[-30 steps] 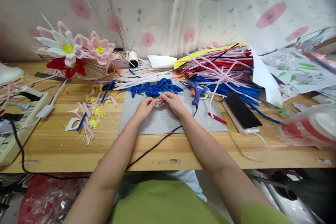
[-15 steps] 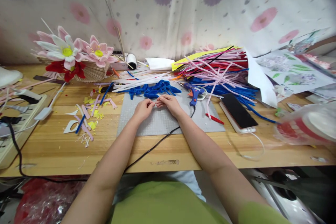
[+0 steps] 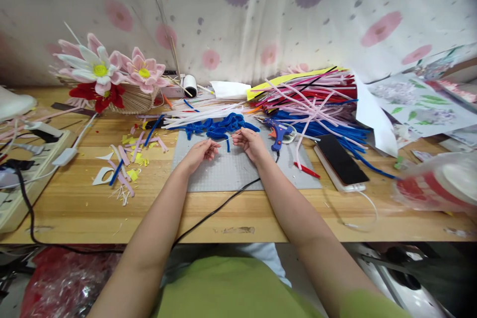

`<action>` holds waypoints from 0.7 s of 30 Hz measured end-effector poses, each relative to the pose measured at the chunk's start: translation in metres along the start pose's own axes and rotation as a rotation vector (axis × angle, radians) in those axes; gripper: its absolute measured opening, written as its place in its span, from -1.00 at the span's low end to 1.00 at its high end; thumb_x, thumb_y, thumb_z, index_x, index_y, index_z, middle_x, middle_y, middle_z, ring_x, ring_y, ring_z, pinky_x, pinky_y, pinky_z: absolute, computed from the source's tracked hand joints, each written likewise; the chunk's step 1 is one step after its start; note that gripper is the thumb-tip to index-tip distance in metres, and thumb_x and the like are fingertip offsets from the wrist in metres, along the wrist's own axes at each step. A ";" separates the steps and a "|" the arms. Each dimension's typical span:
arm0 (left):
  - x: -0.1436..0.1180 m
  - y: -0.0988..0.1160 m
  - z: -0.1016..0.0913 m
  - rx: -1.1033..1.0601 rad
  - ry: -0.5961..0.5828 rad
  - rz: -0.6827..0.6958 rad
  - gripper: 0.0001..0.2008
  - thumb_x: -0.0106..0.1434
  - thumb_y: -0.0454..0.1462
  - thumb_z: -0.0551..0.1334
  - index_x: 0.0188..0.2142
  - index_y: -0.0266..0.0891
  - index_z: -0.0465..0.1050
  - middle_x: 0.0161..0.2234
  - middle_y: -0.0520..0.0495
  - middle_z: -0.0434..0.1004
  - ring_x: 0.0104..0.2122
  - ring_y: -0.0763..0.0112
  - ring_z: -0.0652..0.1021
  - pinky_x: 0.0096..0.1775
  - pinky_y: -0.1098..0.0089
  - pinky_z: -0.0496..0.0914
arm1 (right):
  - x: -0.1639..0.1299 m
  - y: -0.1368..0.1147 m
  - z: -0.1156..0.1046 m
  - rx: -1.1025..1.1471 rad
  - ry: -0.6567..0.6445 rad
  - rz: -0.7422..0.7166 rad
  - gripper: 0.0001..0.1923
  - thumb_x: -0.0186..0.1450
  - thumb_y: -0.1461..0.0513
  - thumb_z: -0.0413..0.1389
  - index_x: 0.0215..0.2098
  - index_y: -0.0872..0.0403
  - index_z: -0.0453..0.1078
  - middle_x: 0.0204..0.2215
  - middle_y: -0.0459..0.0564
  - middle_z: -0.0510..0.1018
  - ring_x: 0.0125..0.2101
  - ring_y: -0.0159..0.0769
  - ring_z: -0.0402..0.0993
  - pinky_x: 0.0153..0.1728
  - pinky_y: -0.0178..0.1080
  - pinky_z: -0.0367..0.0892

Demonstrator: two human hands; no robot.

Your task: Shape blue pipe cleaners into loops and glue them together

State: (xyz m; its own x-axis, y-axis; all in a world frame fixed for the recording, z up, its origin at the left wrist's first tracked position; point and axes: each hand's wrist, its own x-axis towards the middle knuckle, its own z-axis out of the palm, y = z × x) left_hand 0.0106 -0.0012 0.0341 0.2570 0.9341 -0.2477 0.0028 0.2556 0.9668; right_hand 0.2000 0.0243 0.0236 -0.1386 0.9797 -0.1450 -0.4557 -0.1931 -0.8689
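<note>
Well, from where I stand the wooden table fills the room's front, and a flowered cloth hangs behind it at twelve o'clock. At two o'clock lies a big heap of pipe cleaners, pink, red and blue. Over at ten o'clock sit the finished fuzzy flowers. A grey cutting mat lies dead centre, with a dark phone at three o'clock of it and a blue glue gun just beyond its far right corner. Blue bent pieces are bunched along the mat's far edge, and coloured offcuts litter the wood at nine o'clock.

Above the mat the two hands are slightly apart. The left hand and the right hand each pinch one end of a thin pale strand, stretched between them, with a short blue bit hanging near its middle. I cannot tell what the strand is made of.

It looks feather-light and bendable, likely to kink if squeezed mid-length, and too slim to grip with a whole fist. Fingertip holds at the ends, as now, seem the sound place to take it.
</note>
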 end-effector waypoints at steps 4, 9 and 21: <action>0.004 -0.005 0.011 0.272 0.064 0.165 -0.74 0.19 -0.14 0.10 -0.36 -0.31 0.42 -0.55 0.03 0.36 -0.54 0.51 0.35 -0.42 0.47 0.24 | -0.001 0.007 0.005 -0.039 -0.036 0.023 -0.79 0.14 0.11 0.16 -0.45 0.11 0.38 -0.59 -0.08 0.54 -0.61 -0.47 0.45 -0.52 -0.41 0.40; 0.000 -0.001 0.020 0.347 -0.038 0.121 -0.77 0.21 -0.22 0.06 -0.45 -0.30 0.40 -0.64 0.10 0.16 -0.60 0.56 0.21 -0.52 0.52 0.11 | -0.003 0.011 0.010 -0.006 -0.066 -0.023 -0.70 -0.01 0.08 0.26 -0.42 0.07 0.35 -0.56 -0.14 0.55 -0.59 -0.47 0.46 -0.52 -0.41 0.40; -0.006 0.008 0.025 -0.129 -0.241 -0.252 -0.78 0.25 -0.19 0.07 -0.47 -0.27 0.23 -0.72 0.23 -0.11 -0.76 0.69 -0.07 -0.70 0.60 -0.20 | 0.002 0.011 0.012 0.057 0.134 -0.068 -0.78 -0.05 0.16 0.27 -0.59 0.11 0.35 -0.63 -0.10 0.53 -0.63 -0.49 0.41 -0.52 -0.41 0.36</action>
State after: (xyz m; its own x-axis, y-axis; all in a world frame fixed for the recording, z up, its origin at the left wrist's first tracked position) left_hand 0.0329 -0.0112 0.0446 0.4840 0.7563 -0.4402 -0.0227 0.5137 0.8577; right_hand 0.1837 0.0231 0.0194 0.0106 0.9883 -0.1521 -0.5097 -0.1255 -0.8512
